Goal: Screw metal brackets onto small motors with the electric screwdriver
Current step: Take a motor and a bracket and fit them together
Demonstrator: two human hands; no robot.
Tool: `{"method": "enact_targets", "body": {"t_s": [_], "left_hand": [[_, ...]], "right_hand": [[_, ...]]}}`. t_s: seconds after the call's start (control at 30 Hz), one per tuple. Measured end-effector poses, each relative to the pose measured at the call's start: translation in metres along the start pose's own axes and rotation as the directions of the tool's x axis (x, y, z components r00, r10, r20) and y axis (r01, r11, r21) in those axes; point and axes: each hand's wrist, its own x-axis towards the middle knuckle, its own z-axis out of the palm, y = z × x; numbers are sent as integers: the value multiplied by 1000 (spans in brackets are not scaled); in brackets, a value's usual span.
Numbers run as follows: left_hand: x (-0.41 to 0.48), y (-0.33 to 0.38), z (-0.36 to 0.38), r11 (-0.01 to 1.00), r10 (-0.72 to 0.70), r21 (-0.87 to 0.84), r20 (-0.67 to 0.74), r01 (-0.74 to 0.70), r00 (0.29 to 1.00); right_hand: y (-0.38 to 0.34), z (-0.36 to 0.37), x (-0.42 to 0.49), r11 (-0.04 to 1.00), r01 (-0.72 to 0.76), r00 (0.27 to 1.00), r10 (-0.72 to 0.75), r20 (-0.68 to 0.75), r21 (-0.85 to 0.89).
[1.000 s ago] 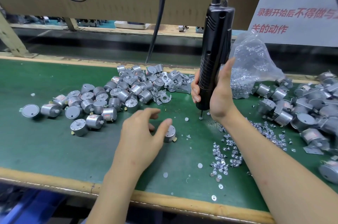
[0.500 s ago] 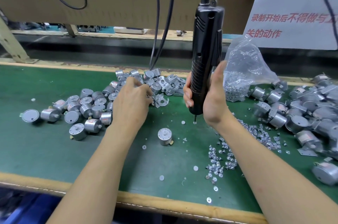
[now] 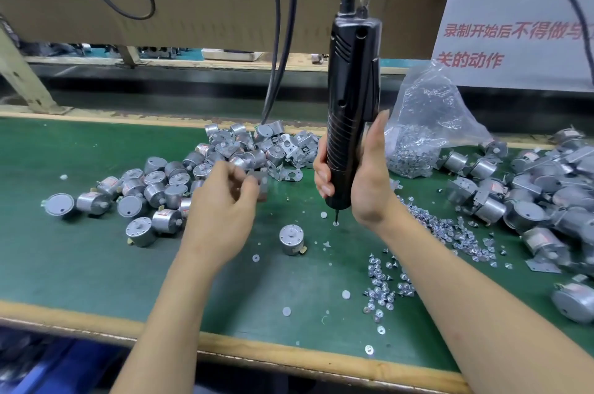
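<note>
One small silver motor (image 3: 291, 239) stands upright, alone, on the green mat (image 3: 80, 265). My right hand (image 3: 363, 181) grips the black electric screwdriver (image 3: 350, 98), which hangs upright from a cord, its bit just above the mat to the right of the motor. My left hand (image 3: 221, 207) is raised left of the motor and pinches a blurred metal bracket (image 3: 259, 183) at its fingertips. Behind it lies a pile of loose motors (image 3: 154, 188) and brackets (image 3: 289, 149).
Loose screws (image 3: 382, 284) are scattered on the mat near my right forearm. A clear bag of screws (image 3: 424, 130) stands behind the screwdriver. Motors with brackets (image 3: 527, 197) are heaped at the right. Black cables (image 3: 279, 40) hang at the back. The wooden table edge (image 3: 289, 352) runs along the front.
My left hand let go of the single motor, reached back into the pile and came away holding a bracket. The screwdriver has stayed upright in my right hand.
</note>
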Motion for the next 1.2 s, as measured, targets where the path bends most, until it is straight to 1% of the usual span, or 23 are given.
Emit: {"method": "enact_targets", "body": {"t_s": [0.07, 0.1, 0.13, 0.23, 0.33, 0.5, 0.6, 0.8, 0.93, 1.07, 1.2], "left_hand": [[-16, -3, -3, 969, -114, -219, 19, 116, 993], [-23, -5, -4, 950, -142, -276, 34, 146, 989], [-29, -7, -6, 947, -145, -283, 47, 152, 988], [-43, -12, -8, 969, -110, -213, 65, 122, 992], [-50, -12, -7, 967, -87, -234, 64, 100, 994], [-56, -5, -1, 980, 49, -196, 179, -13, 983], [-59, -4, 0, 987, 103, -147, 233, -70, 967], [-62, -3, 0, 988, 153, -17, 232, -153, 961], [-64, -2, 4, 979, 178, 62, 221, -195, 959], [-64, -2, 8, 973, 199, 70, 213, -218, 956], [-65, -5, 9, 965, 215, 103, 215, -241, 953]], "right_hand": [[2, 1, -1, 1000, -17, 1000, 17, 7, 6], [3, 1, -1, 1000, -20, 1000, 20, 8, -1], [4, 2, -2, 1000, -27, 1000, 27, 4, -8], [8, 2, -1, 997, -65, 998, 64, -30, -41], [7, 3, 0, 998, -57, 998, 56, -23, -39], [0, 5, -1, 999, -32, 999, 32, -5, 10], [-3, 10, -3, 999, -28, 1000, 28, 14, 28], [-6, 21, -8, 997, -19, 999, 15, 50, 76], [-10, 28, -10, 997, 56, 996, -60, 67, 60], [-15, 35, -10, 993, 102, 994, -104, 44, 53], [-13, 40, -12, 992, 113, 993, -115, 35, 59]]}}
